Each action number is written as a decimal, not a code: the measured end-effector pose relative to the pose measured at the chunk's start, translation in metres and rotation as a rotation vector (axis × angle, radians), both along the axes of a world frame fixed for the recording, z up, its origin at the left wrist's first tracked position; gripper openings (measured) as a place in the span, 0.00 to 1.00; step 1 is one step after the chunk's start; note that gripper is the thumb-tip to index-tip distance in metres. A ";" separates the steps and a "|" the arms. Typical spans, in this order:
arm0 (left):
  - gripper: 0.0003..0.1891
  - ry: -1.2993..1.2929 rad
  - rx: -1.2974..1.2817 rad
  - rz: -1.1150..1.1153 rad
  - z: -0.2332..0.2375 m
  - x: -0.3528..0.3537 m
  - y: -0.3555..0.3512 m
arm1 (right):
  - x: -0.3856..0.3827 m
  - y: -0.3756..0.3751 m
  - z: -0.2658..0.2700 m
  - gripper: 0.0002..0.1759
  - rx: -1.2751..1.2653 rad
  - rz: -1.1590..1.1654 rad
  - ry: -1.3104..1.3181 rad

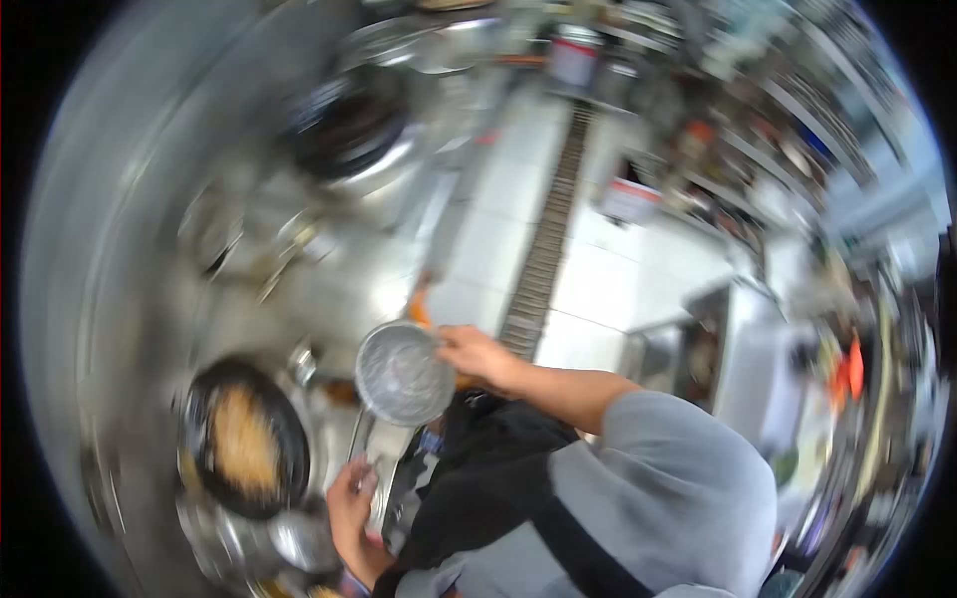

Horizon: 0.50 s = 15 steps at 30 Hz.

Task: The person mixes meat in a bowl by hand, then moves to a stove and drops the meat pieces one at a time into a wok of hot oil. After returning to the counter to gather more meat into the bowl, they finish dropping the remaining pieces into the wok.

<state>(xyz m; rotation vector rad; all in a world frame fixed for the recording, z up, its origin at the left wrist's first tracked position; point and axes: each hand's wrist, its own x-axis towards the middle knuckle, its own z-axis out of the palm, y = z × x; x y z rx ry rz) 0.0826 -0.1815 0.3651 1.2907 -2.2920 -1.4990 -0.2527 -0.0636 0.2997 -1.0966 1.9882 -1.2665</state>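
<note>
A round grey metal bowl is held at its right rim by my right hand, whose fingers are closed on it. Lower down, my left hand is curled near the counter edge; something small and shiny shows at its fingertips, too blurred to name. To the left of that hand, a black wok holds golden-yellow food. The bowl's inside looks greyish, and its contents cannot be made out.
A large dark pan stands on the steel counter farther up. Ladles or utensils lie between it and the wok. A floor drain grate runs through white tiles. Shelves and a steel unit stand at the right.
</note>
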 end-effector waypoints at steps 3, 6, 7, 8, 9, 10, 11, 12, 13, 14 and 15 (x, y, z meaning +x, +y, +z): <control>0.20 0.106 0.312 -0.108 -0.021 -0.035 0.001 | -0.015 0.067 0.000 0.16 0.139 -0.222 0.004; 0.19 0.039 0.107 -0.373 -0.025 -0.090 -0.020 | -0.024 0.143 -0.032 0.15 0.157 -0.494 -0.052; 0.19 -0.053 -0.185 -0.535 -0.020 -0.115 -0.024 | -0.032 0.172 -0.037 0.15 0.147 -0.594 -0.115; 0.19 -0.025 -0.098 -0.454 -0.025 -0.133 -0.030 | -0.038 0.199 -0.033 0.15 0.219 -0.667 -0.102; 0.19 -0.013 -0.114 -0.469 -0.017 -0.153 -0.026 | -0.045 0.224 -0.026 0.15 0.289 -0.741 -0.095; 0.19 0.139 -0.002 -0.426 -0.007 -0.180 -0.017 | -0.053 0.245 -0.015 0.15 0.300 -0.812 -0.129; 0.18 0.287 0.117 -0.385 0.004 -0.207 -0.005 | -0.061 0.266 -0.005 0.16 0.311 -0.886 -0.167; 0.18 0.236 0.107 -0.379 0.012 -0.233 0.009 | -0.070 0.282 0.001 0.16 0.301 -0.910 -0.158; 0.18 0.246 0.103 -0.401 0.010 -0.255 0.021 | -0.080 0.300 0.004 0.16 0.250 -1.014 -0.155; 0.18 0.252 0.099 -0.508 0.000 -0.279 0.034 | -0.091 0.317 0.005 0.15 0.198 -1.114 -0.156; 0.18 0.256 0.090 -0.614 -0.011 -0.309 0.047 | -0.105 0.333 0.004 0.15 0.183 -1.130 -0.157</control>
